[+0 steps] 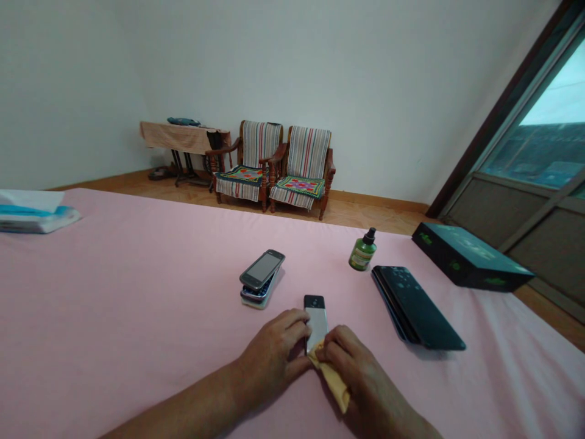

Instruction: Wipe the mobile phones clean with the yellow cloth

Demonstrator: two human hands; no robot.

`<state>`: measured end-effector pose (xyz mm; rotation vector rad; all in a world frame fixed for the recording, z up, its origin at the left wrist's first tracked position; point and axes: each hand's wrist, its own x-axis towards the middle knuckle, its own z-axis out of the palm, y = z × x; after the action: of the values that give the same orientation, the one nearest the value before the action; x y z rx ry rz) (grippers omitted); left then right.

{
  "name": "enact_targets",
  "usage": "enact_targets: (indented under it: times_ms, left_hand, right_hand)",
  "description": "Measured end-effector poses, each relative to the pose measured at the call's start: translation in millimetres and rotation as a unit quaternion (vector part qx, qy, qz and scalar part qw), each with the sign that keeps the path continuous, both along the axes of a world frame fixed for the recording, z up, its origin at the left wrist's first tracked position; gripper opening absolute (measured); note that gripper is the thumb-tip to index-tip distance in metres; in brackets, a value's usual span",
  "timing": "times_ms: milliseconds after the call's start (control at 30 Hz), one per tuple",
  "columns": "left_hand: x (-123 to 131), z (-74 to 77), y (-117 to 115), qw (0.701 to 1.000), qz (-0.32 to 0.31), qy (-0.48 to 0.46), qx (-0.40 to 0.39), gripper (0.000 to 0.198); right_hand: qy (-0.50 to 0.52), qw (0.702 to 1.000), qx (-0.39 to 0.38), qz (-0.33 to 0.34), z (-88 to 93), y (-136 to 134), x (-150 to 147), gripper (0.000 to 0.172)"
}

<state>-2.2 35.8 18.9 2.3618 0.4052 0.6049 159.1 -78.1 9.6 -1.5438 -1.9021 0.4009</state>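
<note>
currently: one silver-and-black mobile phone lies on a pink sheet, its lower end under a yellow cloth. left hand: fingers held together, pressed against the phone's left edge. right hand: fingers curled, pinching the cloth down on the phone's face. around the phone: a stack of handsets, topped by a grey touchscreen phone, just beyond it to the left; a green bottle with a black cap farther ahead; a pile of dark flat devices near on the right; a dark teal box beyond that pile; a tissue pack well off to the left.
</note>
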Motion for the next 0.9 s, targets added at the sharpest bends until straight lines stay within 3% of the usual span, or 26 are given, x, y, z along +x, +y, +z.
enact_targets:
  times_ms: [200,367,533,800,900]
  left_hand:
    - [1,2.6,-3,1.000,0.020,0.020,0.012,0.032]
    - [1,5.1,-3,1.000,0.005,0.017,0.001,0.024]
    - [2,1.9,-3,1.000,0.008,-0.011,-0.014,0.035]
    - [1,6.5,-10,0.999,0.039,-0.014,-0.016,0.019]
    - [0,6.4,-11,0.998,0.060,-0.012,0.009,0.013]
  right_hand:
    - [0.101,0.988,0.039,-0.113,2.2,4,8,0.026]
    - [0.198,0.973,0.019,-0.120,2.4,7,-3,0.019]
    - [0.313,0.941,0.017,-0.126,11.6,6,-4,0.012]
    - [0.274,0.956,0.070,-0.078,19.8,5,-12,0.013]
    - [0.238,0.959,0.088,-0.124,14.1,9,-4,0.014]
